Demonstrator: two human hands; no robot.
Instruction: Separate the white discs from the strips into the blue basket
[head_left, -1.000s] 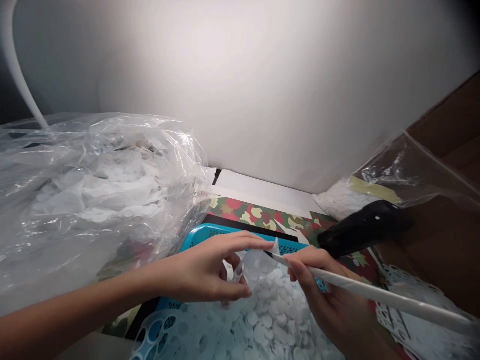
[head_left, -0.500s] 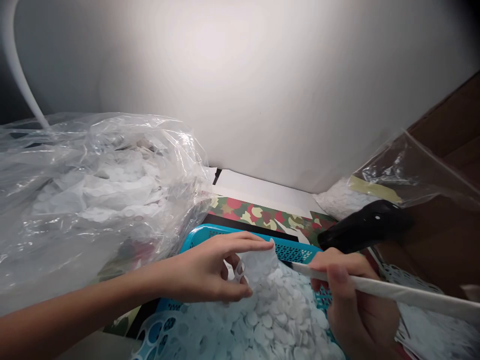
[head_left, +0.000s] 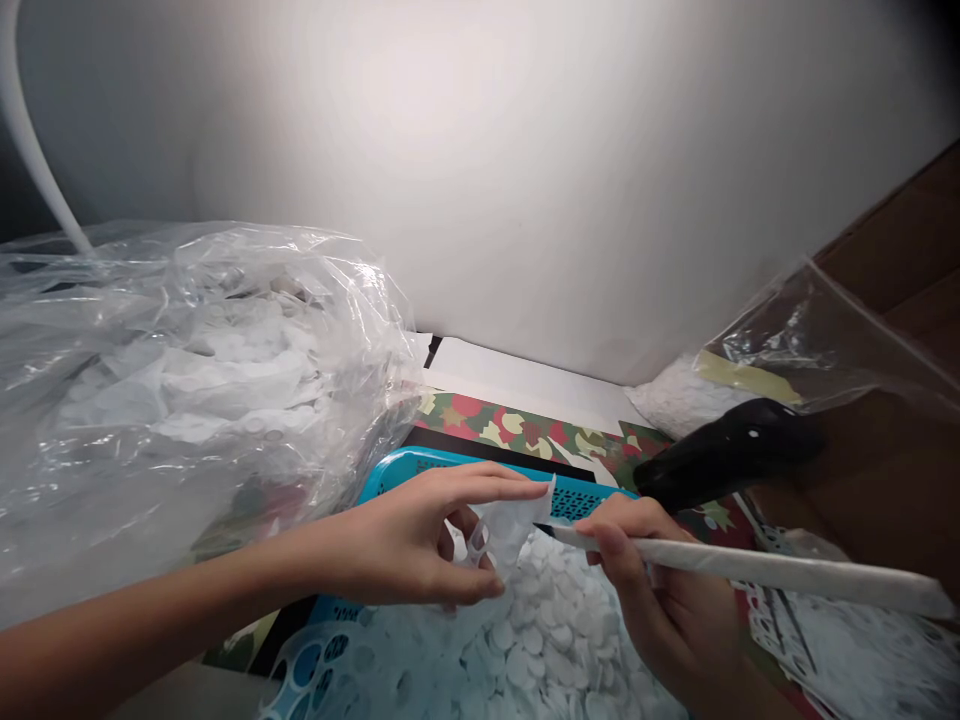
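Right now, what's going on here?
A person's left hand holds a small white sheet above a blue basket heaped with white discs. The right hand holds a long white tube, its dark tip beside the sheet. A clear plastic bag of white pieces lies to the left.

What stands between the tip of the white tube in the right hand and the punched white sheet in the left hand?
Nothing visible: the dark tip of the rolled white tube, held in the right hand, reaches the edge of the white punched sheet, held in the left hand.
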